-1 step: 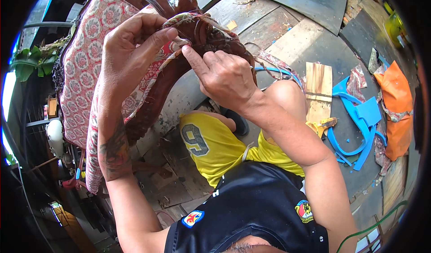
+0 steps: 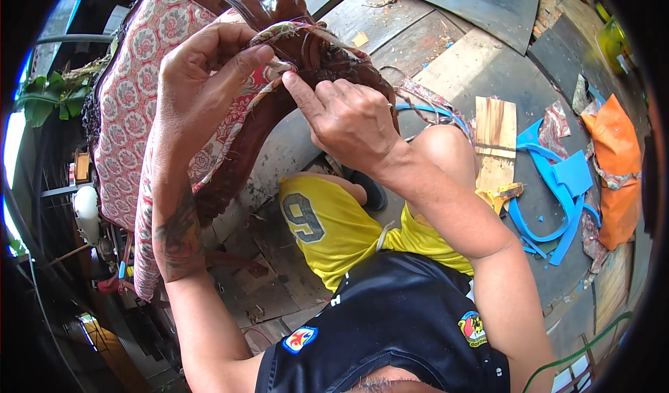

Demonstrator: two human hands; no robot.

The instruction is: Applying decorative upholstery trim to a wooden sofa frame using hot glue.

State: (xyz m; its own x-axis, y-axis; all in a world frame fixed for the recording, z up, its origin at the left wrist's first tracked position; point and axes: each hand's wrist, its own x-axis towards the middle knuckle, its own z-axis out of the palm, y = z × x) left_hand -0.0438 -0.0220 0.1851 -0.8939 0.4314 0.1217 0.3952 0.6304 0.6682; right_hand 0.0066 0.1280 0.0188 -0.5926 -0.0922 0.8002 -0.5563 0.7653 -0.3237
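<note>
The left hand (image 2: 191, 90) covers part of the flowered cloth (image 2: 139, 118), so the very spot it pinches between thumb and fingers is hard to see. The right hand (image 2: 352, 118) has its pointing finger out, with the tip against the cloth's edge; the other fingers curl in, and I cannot tell if they grip anything. The cloth is on a dark wood chair frame (image 2: 279, 6), up in front of the person and to the left. The top of the frame is cut off. The wood is shiny, curvy and carved with bumps. The cloth is red and cream, with a thin, frayed cord (image 2: 240, 125) along its edge. To the right lie flat blue scraps (image 2: 573, 173) and a crinkly orange sheet (image 2: 617, 177).
</note>
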